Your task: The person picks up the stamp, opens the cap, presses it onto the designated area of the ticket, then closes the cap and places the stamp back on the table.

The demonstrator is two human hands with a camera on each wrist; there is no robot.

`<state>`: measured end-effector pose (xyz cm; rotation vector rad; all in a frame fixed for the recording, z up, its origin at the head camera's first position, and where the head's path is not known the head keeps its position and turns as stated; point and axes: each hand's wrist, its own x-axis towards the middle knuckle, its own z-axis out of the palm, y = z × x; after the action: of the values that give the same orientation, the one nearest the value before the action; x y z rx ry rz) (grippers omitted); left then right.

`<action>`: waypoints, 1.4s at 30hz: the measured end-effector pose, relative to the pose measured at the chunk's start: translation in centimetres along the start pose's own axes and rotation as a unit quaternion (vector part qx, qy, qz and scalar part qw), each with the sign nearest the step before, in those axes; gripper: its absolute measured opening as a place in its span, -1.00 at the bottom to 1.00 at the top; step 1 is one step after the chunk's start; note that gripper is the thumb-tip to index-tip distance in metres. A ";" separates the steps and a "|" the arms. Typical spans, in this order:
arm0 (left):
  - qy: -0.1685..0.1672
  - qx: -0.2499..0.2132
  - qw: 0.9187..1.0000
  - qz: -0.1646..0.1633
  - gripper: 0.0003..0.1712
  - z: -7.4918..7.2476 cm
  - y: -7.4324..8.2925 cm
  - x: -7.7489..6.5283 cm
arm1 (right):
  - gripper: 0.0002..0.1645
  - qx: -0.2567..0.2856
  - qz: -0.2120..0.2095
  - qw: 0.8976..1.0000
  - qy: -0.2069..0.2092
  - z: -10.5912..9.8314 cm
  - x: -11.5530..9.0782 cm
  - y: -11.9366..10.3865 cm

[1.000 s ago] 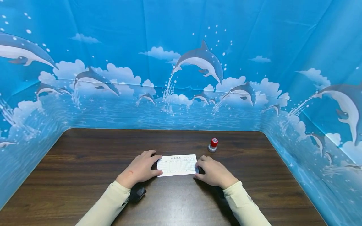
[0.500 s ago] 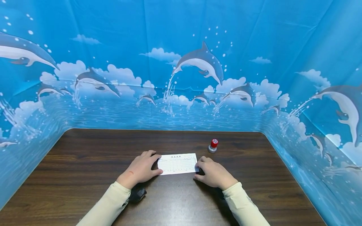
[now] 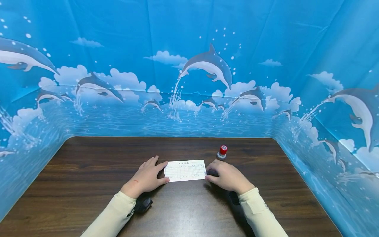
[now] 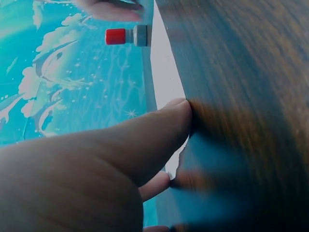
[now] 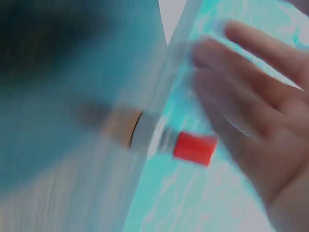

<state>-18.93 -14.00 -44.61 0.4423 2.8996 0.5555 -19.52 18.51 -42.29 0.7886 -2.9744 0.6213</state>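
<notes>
A white printed slip (image 3: 185, 171) with a ruled table lies on the dark wooden table. My left hand (image 3: 146, 177) rests at its left edge, fingers spread, the thumb and index finger touching its corners. In the left wrist view the thumb (image 4: 164, 125) presses the near corner of the paper. My right hand (image 3: 228, 176) is at the slip's right end, fingers loosely bent and holding nothing. The right wrist view is blurred and shows that hand with fingers apart, beside a red-topped stamp (image 5: 193, 148) with a silver base. The stamp stands upright beyond the right hand.
The brown table (image 3: 103, 158) ends at a back edge with rounded corners. A blue dolphin-print curtain (image 3: 133, 115) surrounds its back and sides. A black wrist device (image 3: 143, 204) sits under the left wrist.
The slip has shifted slightly away from me and lies straighter. My right hand has come off its right edge and moved a little up and to the right. The left hand stays at the paper.
</notes>
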 end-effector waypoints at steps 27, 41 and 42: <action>0.004 0.000 1.000 0.014 -0.18 -0.1 -0.1 -0.2 | -0.49 0.098 0.173 0.973 0.122 -0.7 3.2 7.2; -0.003 0.005 1.000 0.012 -0.18 -0.1 -0.2 -0.2 | -0.60 0.069 0.171 0.975 0.126 -0.6 3.3 6.8; -0.003 0.007 1.000 0.011 -0.18 0.0 -0.2 -0.1 | -0.60 0.068 0.171 0.975 0.126 -0.7 3.3 6.8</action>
<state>-18.86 -14.25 -44.65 0.4781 2.8978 0.5357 -25.67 22.61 -43.89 0.1755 -2.8685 0.8702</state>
